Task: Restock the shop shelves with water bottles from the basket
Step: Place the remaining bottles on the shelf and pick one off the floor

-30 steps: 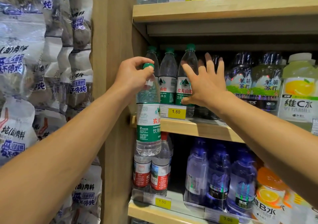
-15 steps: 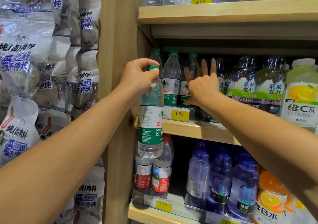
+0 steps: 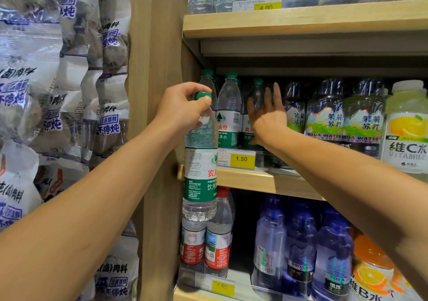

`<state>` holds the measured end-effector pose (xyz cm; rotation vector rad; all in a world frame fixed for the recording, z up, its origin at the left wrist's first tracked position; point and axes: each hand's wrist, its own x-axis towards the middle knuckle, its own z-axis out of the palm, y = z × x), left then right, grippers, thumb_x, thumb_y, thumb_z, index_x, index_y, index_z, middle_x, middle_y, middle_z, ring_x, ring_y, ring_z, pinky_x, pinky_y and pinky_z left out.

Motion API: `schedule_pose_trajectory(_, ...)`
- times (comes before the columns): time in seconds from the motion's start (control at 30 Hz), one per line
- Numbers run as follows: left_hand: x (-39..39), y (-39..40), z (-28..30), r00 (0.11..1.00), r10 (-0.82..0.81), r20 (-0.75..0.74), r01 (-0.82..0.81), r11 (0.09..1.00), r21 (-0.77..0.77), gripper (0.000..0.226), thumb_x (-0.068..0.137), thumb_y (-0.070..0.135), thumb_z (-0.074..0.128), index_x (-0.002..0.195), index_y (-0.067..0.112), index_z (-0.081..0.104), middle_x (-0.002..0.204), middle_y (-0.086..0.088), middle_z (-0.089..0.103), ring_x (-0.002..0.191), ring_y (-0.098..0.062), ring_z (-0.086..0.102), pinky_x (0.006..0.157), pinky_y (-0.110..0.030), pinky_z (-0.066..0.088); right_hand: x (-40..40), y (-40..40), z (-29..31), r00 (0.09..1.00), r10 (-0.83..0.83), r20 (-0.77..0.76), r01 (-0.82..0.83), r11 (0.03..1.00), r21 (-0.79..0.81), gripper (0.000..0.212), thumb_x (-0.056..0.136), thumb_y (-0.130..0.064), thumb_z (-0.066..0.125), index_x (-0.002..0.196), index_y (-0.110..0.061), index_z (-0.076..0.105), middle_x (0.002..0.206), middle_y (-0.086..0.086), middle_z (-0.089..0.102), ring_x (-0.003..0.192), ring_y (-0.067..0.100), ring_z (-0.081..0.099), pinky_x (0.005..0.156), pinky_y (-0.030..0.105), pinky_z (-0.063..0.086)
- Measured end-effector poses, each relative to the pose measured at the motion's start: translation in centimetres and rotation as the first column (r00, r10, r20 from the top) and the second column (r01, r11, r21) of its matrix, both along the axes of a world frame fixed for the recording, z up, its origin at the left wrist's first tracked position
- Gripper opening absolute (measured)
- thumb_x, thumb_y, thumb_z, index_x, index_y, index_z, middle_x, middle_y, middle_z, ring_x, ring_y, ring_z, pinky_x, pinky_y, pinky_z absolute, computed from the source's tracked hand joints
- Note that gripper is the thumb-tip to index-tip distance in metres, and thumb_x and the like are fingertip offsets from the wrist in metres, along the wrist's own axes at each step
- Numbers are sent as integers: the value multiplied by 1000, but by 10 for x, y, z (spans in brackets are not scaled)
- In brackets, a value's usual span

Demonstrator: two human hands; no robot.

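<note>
My left hand [image 3: 183,111] grips a clear water bottle [image 3: 201,168] with a green cap and green label by its neck. The bottle hangs upright in front of the wooden middle shelf [image 3: 261,181], at its left end. My right hand [image 3: 266,115] reaches into that shelf with fingers spread, pressing against a green-capped bottle [image 3: 256,97] that stands further back than its neighbours. Two more green-capped water bottles [image 3: 228,113] stand at the shelf's left. The basket is out of view.
Soda water bottles [image 3: 324,115] and a yellow vitamin drink [image 3: 406,127] fill the shelf's right side. The lower shelf holds red-labelled bottles [image 3: 216,242] and blue bottles [image 3: 301,242]. A wooden upright [image 3: 155,69] separates hanging snack packets [image 3: 58,69] on the left.
My right hand has pushed deeper into the shelf, moving the third green-capped bottle backward. My left hand and its bottle have stayed about where they were.
</note>
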<state>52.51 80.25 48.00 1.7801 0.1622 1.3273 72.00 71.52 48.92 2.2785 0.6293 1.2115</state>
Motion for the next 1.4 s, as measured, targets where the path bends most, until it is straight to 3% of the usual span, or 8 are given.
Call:
schedule_pose_trajectory(0.37,0,2,-2,1000,-28,1,28,1000,12,15,95,13,65,102,24,72,105,-1,66,98,-21,68,73,-46,62,-5,-1,6,998,-40,46,44,997,-69,108,84,-74,44,154,-10,-7,160,22,10,146,47,0,111,67,-12)
schedule_pose_trajectory(0.57,-2,-1,0,999,-54,0,54,999,-5,15,93,12,67,100,23,74,104,-3,66,96,-22,69,74,-48,62,-21,-27,21,978,209,-7,-208,976,68,98,81,-73,54,155,-24,12,157,15,29,147,45,4,112,67,-9)
schedule_pose_trajectory(0.8,-14,-22,23,974,-42,224,35,999,32,22,95,12,64,99,32,72,107,-1,70,101,-19,68,80,-43,61,-31,-72,23,888,455,65,-454,850,267,93,76,-73,59,150,-27,23,157,8,26,147,40,9,115,63,4)
schedule_pose_trajectory(0.93,-8,-45,43,907,-68,417,46,997,63,24,92,8,63,96,30,71,101,0,71,93,-13,67,84,-41,60,-30,-91,22,888,455,58,-451,844,289,94,76,-75,57,150,-29,22,158,7,22,146,40,9,115,63,4)
schedule_pose_trajectory(1.0,-1,-59,50,853,-70,517,40,997,69,24,91,3,62,97,25,70,95,-1,69,82,-9,63,79,-32,60,-31,-97,23,890,454,53,-447,841,304,94,77,-74,56,150,-28,21,158,7,21,146,40,8,115,62,3)
schedule_pose_trajectory(1.1,15,-74,56,783,-60,619,30,998,59,26,89,3,60,97,26,68,94,-4,69,79,-11,62,74,-30,57,-32,-106,24,889,453,62,-447,831,331,92,78,-72,56,150,-27,21,157,7,20,146,40,6,116,62,2)
schedule_pose_trajectory(1.27,37,-91,64,701,29,712,-114,991,72,22,90,7,61,106,18,69,101,10,68,99,-9,67,91,-31,56,-30,-126,26,887,455,83,-454,820,349,89,81,-69,56,151,-29,18,159,6,16,148,38,1,116,60,1)
schedule_pose_trajectory(1.4,56,-91,65,725,67,686,-197,974,114,22,90,10,62,109,17,71,103,9,71,101,-8,66,92,-31,55,-27,-139,26,880,467,91,-466,809,359,88,81,-68,57,151,-30,20,159,5,15,148,38,1,117,60,1)
